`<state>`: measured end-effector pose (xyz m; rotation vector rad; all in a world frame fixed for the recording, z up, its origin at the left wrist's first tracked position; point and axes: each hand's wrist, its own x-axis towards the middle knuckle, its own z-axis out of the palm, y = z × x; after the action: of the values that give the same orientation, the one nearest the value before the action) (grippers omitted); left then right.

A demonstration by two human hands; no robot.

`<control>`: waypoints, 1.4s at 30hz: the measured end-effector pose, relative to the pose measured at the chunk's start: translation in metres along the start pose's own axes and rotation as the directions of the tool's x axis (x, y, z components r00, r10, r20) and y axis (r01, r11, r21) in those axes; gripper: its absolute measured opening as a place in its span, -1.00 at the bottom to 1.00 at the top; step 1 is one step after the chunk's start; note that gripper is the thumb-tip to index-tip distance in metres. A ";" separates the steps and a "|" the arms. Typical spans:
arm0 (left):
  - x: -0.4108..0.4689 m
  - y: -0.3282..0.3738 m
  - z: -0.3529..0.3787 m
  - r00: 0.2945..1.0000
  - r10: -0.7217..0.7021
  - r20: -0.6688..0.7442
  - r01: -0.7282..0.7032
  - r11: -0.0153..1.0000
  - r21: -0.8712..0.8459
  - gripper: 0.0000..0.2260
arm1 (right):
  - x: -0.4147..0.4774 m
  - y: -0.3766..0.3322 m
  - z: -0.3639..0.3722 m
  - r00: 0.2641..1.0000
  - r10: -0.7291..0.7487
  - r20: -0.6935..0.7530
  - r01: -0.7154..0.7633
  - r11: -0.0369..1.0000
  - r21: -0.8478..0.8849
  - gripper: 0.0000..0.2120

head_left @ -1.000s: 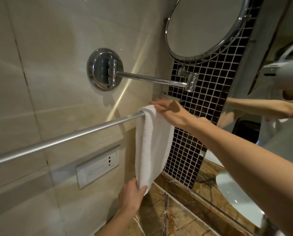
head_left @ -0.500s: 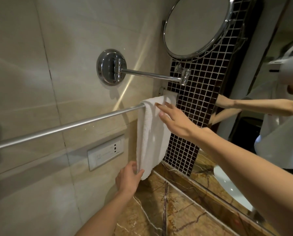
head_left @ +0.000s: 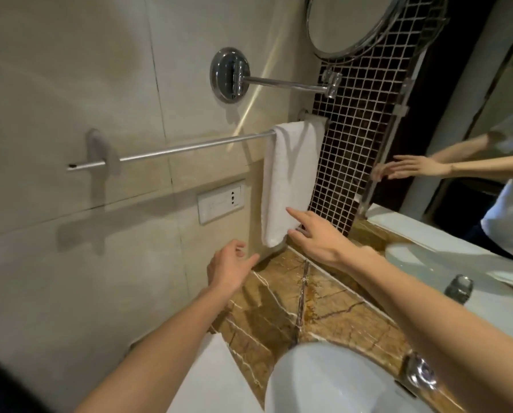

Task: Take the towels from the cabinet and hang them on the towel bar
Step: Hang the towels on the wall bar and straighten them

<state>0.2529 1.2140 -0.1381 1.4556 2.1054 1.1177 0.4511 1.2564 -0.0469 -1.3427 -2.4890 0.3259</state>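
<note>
A white towel (head_left: 291,180) hangs folded over the right end of a chrome towel bar (head_left: 189,147) on the beige tiled wall. My right hand (head_left: 317,236) is spread flat, its fingertips touching the towel's lower part. My left hand (head_left: 229,268) is open just below and left of the towel's bottom edge, apart from it and holding nothing. The cabinet is not in view.
A swing-arm round mirror (head_left: 353,22) sticks out above the bar. A wall socket plate (head_left: 221,201) sits under the bar. Below are a brown marble counter (head_left: 314,302), a white basin (head_left: 338,380) with a chrome tap (head_left: 419,374), and a large wall mirror (head_left: 487,114) at right.
My left hand has let go of the towel's bottom corner and drawn back. My right hand slid from the top of the towel down to its lower part. The camera has pulled back.
</note>
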 end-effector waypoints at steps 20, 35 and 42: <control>-0.168 -0.093 -0.034 0.984 -0.115 0.134 0.123 0.991 -0.050 -0.59 | -0.174 -0.066 0.126 0.945 0.122 0.302 -0.138 0.990 0.032 -0.45; -0.307 -0.145 0.008 0.887 -0.417 0.197 0.428 0.903 -0.018 -0.45 | -0.239 -0.048 0.211 0.785 0.119 0.608 -0.154 0.988 0.005 -0.45; -0.329 -0.156 0.016 0.841 -0.461 0.282 0.476 0.879 0.018 -0.45 | -0.260 -0.045 0.247 0.734 0.248 0.633 -0.293 0.955 -0.035 -0.64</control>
<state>0.3024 0.8992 -0.3156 0.9239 2.0492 0.7233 0.4632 0.9989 -0.3006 -1.8050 -2.7311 1.0889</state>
